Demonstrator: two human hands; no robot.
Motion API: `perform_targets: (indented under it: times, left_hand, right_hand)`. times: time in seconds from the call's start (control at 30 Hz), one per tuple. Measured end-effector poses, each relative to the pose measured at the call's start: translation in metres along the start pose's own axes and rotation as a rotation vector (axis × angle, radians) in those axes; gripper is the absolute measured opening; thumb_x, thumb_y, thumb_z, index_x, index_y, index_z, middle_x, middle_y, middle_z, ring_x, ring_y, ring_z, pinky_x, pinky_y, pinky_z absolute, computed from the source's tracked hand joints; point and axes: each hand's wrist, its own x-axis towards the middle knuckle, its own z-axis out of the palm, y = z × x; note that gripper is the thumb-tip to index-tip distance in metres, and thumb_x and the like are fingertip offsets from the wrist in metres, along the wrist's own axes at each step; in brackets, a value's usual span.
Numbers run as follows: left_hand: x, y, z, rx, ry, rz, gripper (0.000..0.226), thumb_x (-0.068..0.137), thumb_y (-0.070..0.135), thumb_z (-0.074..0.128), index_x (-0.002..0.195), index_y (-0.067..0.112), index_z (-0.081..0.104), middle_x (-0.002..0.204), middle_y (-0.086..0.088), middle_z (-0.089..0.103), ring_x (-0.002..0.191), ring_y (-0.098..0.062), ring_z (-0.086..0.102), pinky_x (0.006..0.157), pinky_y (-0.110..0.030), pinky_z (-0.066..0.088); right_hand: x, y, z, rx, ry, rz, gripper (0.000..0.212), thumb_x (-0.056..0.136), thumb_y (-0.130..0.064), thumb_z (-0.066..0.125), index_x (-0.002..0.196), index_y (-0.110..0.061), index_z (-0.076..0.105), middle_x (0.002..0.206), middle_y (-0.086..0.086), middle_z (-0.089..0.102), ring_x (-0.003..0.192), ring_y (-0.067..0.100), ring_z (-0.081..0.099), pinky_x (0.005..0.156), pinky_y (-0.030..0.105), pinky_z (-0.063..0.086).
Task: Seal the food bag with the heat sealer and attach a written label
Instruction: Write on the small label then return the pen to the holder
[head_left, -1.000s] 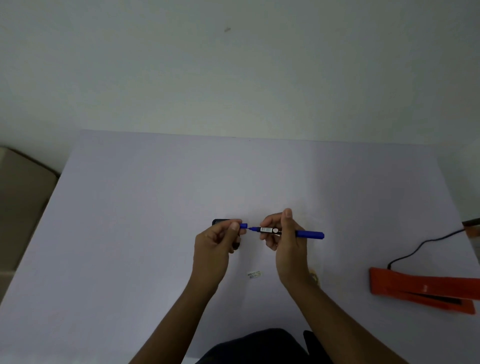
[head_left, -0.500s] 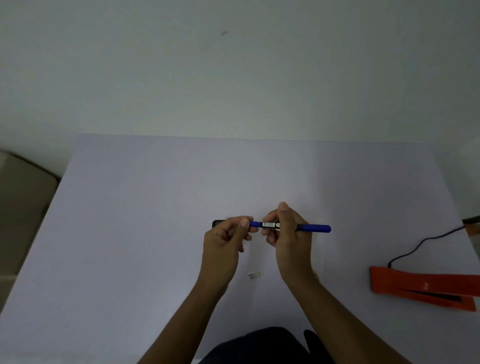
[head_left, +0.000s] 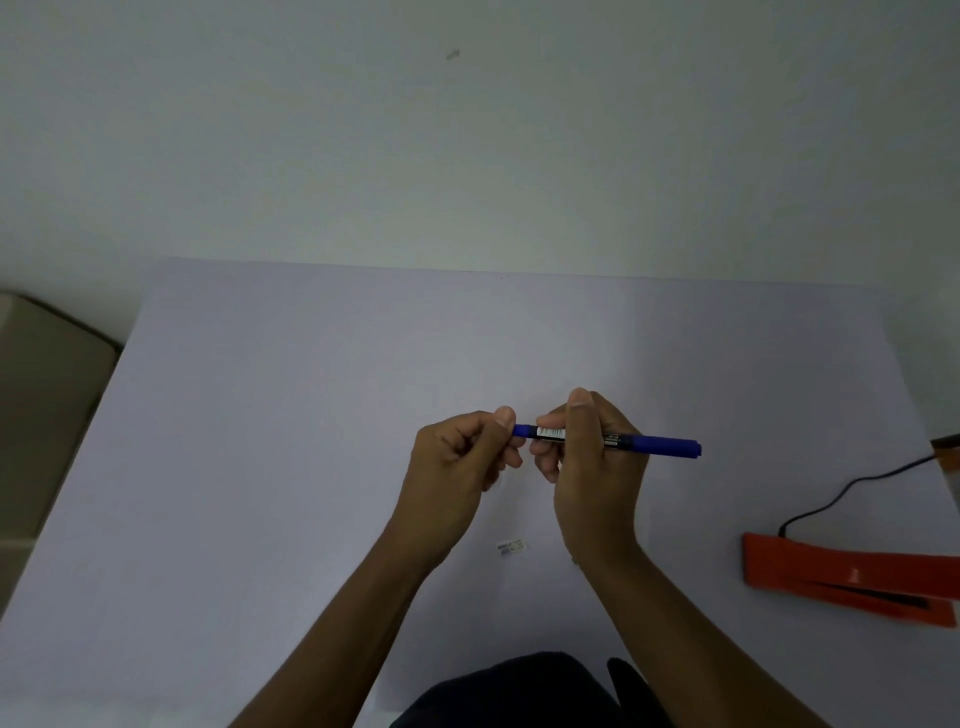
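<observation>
Pale table (head_left: 260, 467) held my work: right hand (head_left: 597, 467) gripped the pen (head_left: 665, 446), left hand (head_left: 457, 467) pinched its cap end, left of the sealer (head_left: 841, 577). Labelling step, I judged; next, cap seated or off.

Blue pen (head_left: 660, 446), orange heat sealer (head_left: 841, 574), black cord (head_left: 852, 480), lavender table (head_left: 260, 467).

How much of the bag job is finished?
Nothing looks finished yet. Both hands, left hand and right hand, hold a blue marker. A small label lies on the table; the orange heat sealer sits untouched. No bag shows.
</observation>
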Motion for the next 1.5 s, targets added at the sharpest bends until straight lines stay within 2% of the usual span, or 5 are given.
perform_targets:
  times: [0.23,0.47,0.9,1.3,1.5]
  left_hand:
    - [0.014,-0.003,-0.026,0.161,0.088,-0.002,0.041,0.094,0.044,0.051,0.075,0.015,0.072,0.063,-0.002,0.066,0.056,-0.01,0.054,0.053,-0.018,0.044]
    - [0.042,-0.051,-0.094,0.578,0.394,-0.026,0.04,0.098,0.039,0.054,0.077,0.01,0.072,0.067,-0.002,0.07,0.062,-0.024,0.063,0.06,-0.034,0.05]
    - [0.059,-0.14,-0.084,1.123,0.128,-0.176,0.042,0.097,0.046,0.053,0.075,0.011,0.063,0.065,-0.003,0.061,0.058,-0.024,0.057,0.054,-0.034,0.045]
    - [0.055,-0.168,-0.039,0.335,0.245,-0.429,0.051,0.101,0.052,0.033,0.132,0.012,0.042,0.113,0.0,0.058,0.101,-0.016,0.058,0.078,-0.021,0.044]
    - [0.084,-0.158,-0.024,0.218,0.163,-0.252,0.031,0.104,0.048,0.031,0.12,0.03,0.049,0.108,0.014,0.06,0.097,0.006,0.056,0.074,-0.012,0.04]
  right_hand:
    - [0.022,0.022,0.009,0.04,-0.259,0.099,0.033,0.094,-0.035,0.055,0.078,-0.008,0.065,0.064,0.007,0.065,0.051,0.011,0.055,0.047,0.019,0.044]
    - [0.034,0.097,-0.002,-0.144,-0.091,0.447,0.039,0.1,-0.041,0.055,0.094,-0.005,0.067,0.076,0.005,0.068,0.059,0.011,0.053,0.048,0.025,0.042]
    - [0.011,0.179,0.005,-0.516,-0.234,0.399,0.01,0.095,-0.023,0.065,0.093,-0.013,0.065,0.081,-0.004,0.065,0.071,0.006,0.059,0.063,0.013,0.044]
    - [0.011,0.211,0.015,-0.507,-0.165,0.403,0.006,0.095,-0.02,0.064,0.094,-0.017,0.069,0.085,0.0,0.071,0.08,0.018,0.069,0.076,0.038,0.061]
    - [0.048,0.204,0.033,-0.516,-0.115,0.341,0.013,0.097,-0.019,0.062,0.098,-0.01,0.072,0.089,0.005,0.072,0.08,0.019,0.068,0.073,0.026,0.054]
